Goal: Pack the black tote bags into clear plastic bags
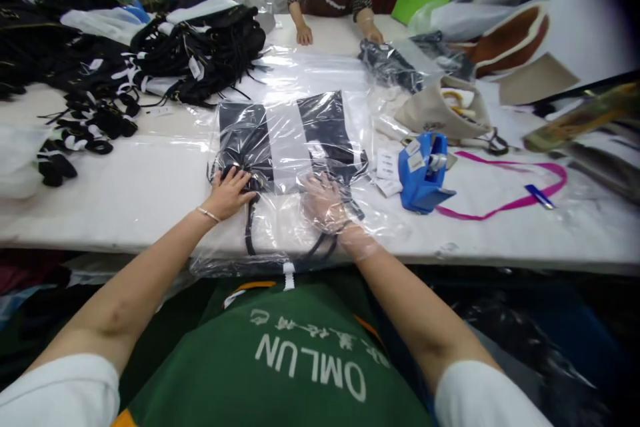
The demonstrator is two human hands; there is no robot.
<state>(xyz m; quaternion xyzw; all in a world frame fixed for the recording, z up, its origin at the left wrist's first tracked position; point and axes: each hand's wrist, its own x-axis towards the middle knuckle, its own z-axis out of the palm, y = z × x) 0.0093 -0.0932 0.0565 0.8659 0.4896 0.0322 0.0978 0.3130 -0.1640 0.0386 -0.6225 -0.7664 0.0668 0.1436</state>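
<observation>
A flat black fabric bag (324,123) with a white paper band (289,147) around its middle lies in front of me, with clear plastic wrap (320,73) over and around it. My left hand (229,193) rests on its lower left corner, fingers spread. Under the clear film, my right hand (324,203) lies flat on the lower right part, fingers stretched out. Black straps (250,230) trail from the bag toward the table's front edge. Film covers part of my right wrist too.
Black bags (200,47) are piled at the back left, near bundled black straps (105,120). A blue tape dispenser (424,173), a pink strap (500,213), a blue cutter (540,197) and a beige bag (443,110) lie right. Across the table, a person's hand (373,32) touches another wrapped black bag.
</observation>
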